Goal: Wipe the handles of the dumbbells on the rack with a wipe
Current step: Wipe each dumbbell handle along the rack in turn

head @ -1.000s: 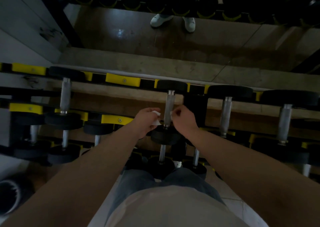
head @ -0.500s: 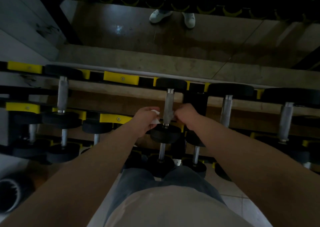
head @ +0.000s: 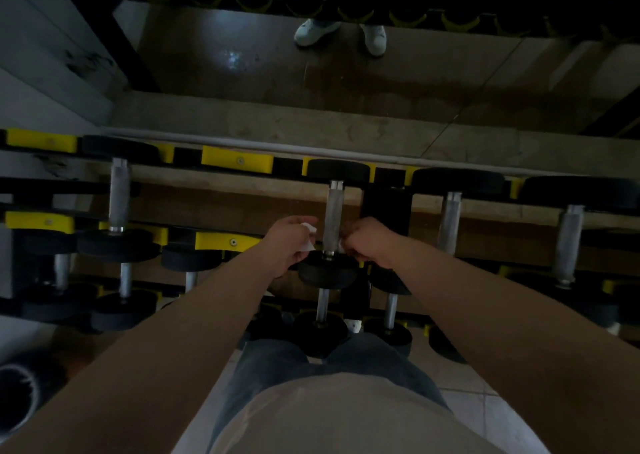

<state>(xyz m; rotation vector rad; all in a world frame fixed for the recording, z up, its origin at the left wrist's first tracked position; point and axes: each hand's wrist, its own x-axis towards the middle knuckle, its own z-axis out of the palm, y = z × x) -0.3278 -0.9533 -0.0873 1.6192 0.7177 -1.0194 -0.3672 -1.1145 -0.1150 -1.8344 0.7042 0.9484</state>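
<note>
While both hands sit at centre frame, what does each one grasp? (K.)

Left hand [head: 290, 246]: fingers curled, pinching one end of a white wipe [head: 307, 236] just left of the knurled steel handle [head: 333, 216]. Right hand [head: 370, 242]: clenched on the other end, with a white scrap showing at its fingers against the handle's right side. The stretch between the two ends is hidden, so how it passes the handle cannot be told. (R.)

Which dumbbell, and where? (K.)

Centre dumbbell [head: 327, 271] of the top tier, lying lengthwise up the frame. Its far head rests in a yellow saddle of the rack [head: 237, 159], and the hands are at the handle's lower end, just above the near head. One neighbour dumbbell [head: 118, 194] sits well to the left, two more [head: 453, 218] to the right. Smaller dumbbells [head: 322, 301] fill the tiers below the hands. (R.)

Other entries? (K.)

White shoes [head: 317, 31] at top centre, on a brown floor. Light is low. (R.)
</note>
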